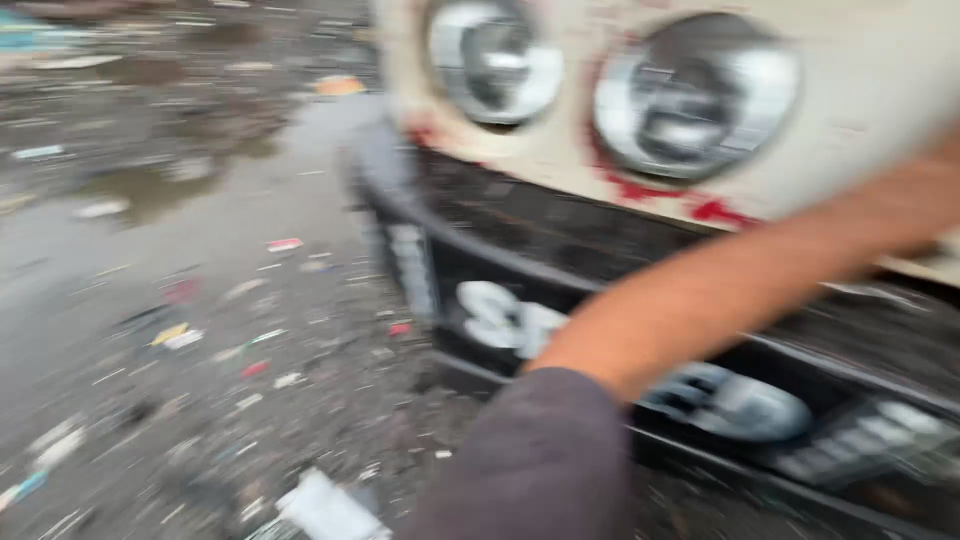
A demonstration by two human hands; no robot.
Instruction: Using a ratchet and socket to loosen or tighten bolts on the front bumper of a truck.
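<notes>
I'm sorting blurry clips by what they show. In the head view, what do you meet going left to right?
Wet littered ground → white scrap → left round headlight → second round headlight → bare forearm running off the right edge, hand out of sight. A dark bumper spans below both lights.

One bare forearm [740, 285] crosses the right half of the frame, going from the lower middle up to the right edge. Its dark sleeve [535, 460] sits at the bottom centre. The hand itself is outside the frame. Everything is blurred.
</notes>
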